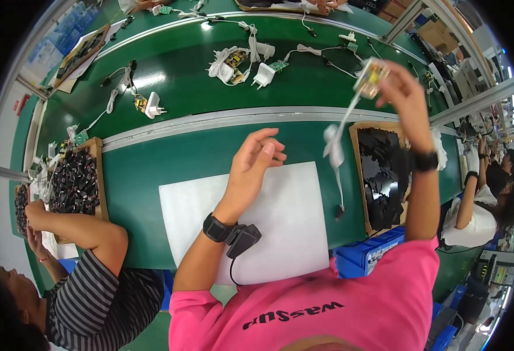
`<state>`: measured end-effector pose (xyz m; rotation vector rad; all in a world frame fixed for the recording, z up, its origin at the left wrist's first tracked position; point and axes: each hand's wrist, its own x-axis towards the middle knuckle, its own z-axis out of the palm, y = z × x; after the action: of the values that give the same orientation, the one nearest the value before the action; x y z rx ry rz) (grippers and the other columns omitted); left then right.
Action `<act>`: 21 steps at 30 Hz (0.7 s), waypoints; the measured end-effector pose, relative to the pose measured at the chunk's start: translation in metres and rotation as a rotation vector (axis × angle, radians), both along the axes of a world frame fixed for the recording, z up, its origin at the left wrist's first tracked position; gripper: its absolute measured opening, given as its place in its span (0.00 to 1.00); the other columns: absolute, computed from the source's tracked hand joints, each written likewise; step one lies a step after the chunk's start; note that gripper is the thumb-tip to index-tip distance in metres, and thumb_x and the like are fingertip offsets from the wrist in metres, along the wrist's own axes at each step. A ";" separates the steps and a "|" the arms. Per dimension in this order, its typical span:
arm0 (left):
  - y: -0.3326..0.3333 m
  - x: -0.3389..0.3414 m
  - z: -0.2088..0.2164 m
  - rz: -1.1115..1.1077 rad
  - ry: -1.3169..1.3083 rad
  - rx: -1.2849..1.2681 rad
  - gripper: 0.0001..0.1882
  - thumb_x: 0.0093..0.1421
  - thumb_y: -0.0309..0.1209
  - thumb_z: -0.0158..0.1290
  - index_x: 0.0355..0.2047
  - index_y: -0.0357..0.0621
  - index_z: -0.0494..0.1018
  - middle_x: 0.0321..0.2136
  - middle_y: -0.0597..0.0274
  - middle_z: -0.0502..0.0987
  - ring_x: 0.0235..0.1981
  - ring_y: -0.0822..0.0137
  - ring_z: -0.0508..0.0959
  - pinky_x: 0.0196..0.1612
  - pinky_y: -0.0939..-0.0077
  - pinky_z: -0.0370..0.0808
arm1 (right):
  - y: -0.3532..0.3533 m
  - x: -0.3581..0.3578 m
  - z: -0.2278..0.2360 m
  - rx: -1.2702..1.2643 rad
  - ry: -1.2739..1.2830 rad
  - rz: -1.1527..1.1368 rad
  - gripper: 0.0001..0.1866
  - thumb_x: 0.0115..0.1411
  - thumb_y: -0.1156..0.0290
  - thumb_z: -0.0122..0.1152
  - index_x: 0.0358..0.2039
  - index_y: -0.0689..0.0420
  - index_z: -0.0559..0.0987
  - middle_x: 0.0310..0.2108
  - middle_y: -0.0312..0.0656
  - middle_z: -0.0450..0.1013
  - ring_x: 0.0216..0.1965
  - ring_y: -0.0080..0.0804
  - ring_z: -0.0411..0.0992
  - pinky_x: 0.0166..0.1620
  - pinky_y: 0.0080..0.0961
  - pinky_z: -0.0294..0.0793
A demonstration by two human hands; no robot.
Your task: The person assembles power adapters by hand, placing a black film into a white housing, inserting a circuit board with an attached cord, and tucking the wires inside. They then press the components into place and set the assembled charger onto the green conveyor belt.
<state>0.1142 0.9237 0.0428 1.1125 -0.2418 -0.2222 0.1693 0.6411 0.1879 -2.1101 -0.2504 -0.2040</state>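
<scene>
My right hand (pixel 403 93) is raised at the right, over the far green surface, gripping a charger circuit board (pixel 371 78) with yellow parts and a pale casing. From it a white cable (pixel 335 147) hangs in a tied bundle, with a dark plug (pixel 340 212) at its low end. The cable is a little blurred. My left hand (pixel 260 153) hovers near the far edge of a white foam sheet (pixel 245 222), its fingers loosely bent and apart, holding nothing. A black device is strapped at my left wrist.
A metal rail (pixel 210 121) divides the near bench from the far green surface, where several white chargers (pixel 262 76) with cables lie. A shallow box (pixel 380 175) of black pieces stands right. At left, a co-worker's arm (pixel 75 228) reaches over a box of dark connectors (pixel 75 181).
</scene>
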 end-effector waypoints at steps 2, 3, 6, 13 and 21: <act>0.003 0.001 -0.003 -0.003 -0.008 0.029 0.17 0.68 0.34 0.44 0.54 0.39 0.65 0.39 0.60 0.72 0.40 0.69 0.74 0.44 0.74 0.73 | -0.046 0.043 0.005 -0.048 -0.074 -0.234 0.19 0.62 0.69 0.54 0.52 0.62 0.71 0.40 0.39 0.75 0.37 0.24 0.73 0.38 0.17 0.73; 0.003 0.001 -0.004 -0.006 -0.010 0.040 0.17 0.68 0.34 0.43 0.53 0.39 0.65 0.39 0.60 0.72 0.39 0.69 0.74 0.44 0.74 0.73 | -0.082 0.065 0.003 -0.025 -0.139 -0.278 0.19 0.63 0.69 0.54 0.52 0.63 0.71 0.40 0.40 0.75 0.37 0.25 0.73 0.39 0.19 0.73; -0.002 0.003 -0.003 -0.014 0.002 0.010 0.17 0.68 0.34 0.44 0.53 0.39 0.66 0.39 0.60 0.72 0.38 0.70 0.74 0.43 0.75 0.73 | -0.175 0.104 -0.017 -0.161 -0.336 -0.423 0.18 0.63 0.68 0.53 0.51 0.63 0.71 0.39 0.40 0.75 0.38 0.26 0.73 0.41 0.22 0.73; 0.011 0.005 -0.014 -0.020 0.011 0.085 0.16 0.67 0.33 0.44 0.52 0.38 0.66 0.38 0.60 0.73 0.37 0.71 0.74 0.42 0.77 0.73 | -0.041 0.095 -0.063 -0.630 -0.028 0.109 0.17 0.61 0.67 0.57 0.50 0.59 0.74 0.42 0.43 0.76 0.43 0.30 0.74 0.46 0.26 0.73; 0.020 -0.001 -0.027 -0.094 0.017 0.172 0.16 0.68 0.32 0.44 0.52 0.38 0.66 0.39 0.58 0.74 0.37 0.69 0.75 0.43 0.75 0.73 | 0.095 0.131 -0.126 -0.668 -0.222 0.350 0.26 0.61 0.57 0.55 0.55 0.58 0.70 0.54 0.48 0.69 0.59 0.45 0.61 0.60 0.39 0.58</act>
<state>0.1129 0.9437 0.0156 1.2700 -0.2642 -0.3408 0.3006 0.7358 0.0617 -2.6471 -0.9169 -0.1573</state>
